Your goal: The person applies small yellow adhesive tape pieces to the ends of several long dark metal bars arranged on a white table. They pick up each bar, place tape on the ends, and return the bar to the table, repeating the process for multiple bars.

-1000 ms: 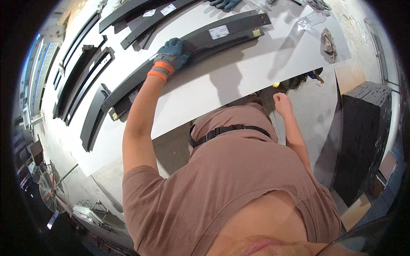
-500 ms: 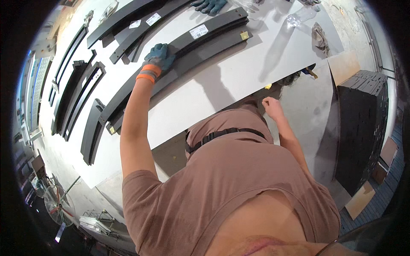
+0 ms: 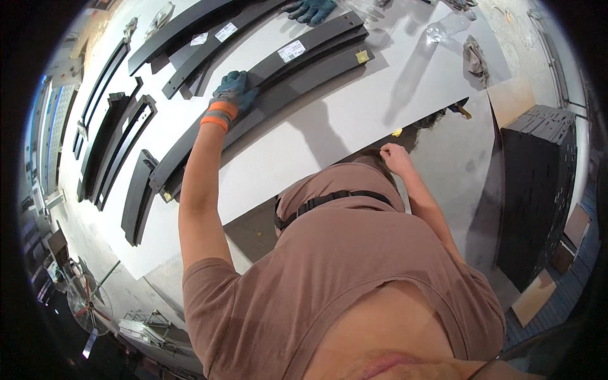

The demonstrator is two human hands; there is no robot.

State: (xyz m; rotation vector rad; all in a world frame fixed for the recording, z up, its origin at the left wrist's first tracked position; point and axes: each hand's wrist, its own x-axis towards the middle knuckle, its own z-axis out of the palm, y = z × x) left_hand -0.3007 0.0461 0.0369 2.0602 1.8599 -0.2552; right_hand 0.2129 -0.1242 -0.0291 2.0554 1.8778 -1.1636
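My left hand [image 3: 234, 92], in a blue-grey work glove with an orange cuff, grips a long dark curved bar [image 3: 310, 44] from above, its fingers bent over the far edge. The bar bears a white label. A second curved bar [image 3: 316, 73] lies along its near side, with a yellow tag near each end. My right hand [image 3: 395, 156] is bare and hangs low by my hip, just off the table's near edge. Its fingers are curled in; whatever they may hold is hidden.
More dark curved pieces [image 3: 136, 196] lie on the white table [image 3: 272, 164] to the left and far side. A spare glove [image 3: 310, 9], a clear plastic bottle [image 3: 449, 26] and a crumpled grey cloth [image 3: 474, 57] lie farther off. At right stands a tall black stack [image 3: 532, 196].
My right hand has moved slightly left and up, toward the table edge. My left hand keeps its hold, shifted only slightly along with the view.
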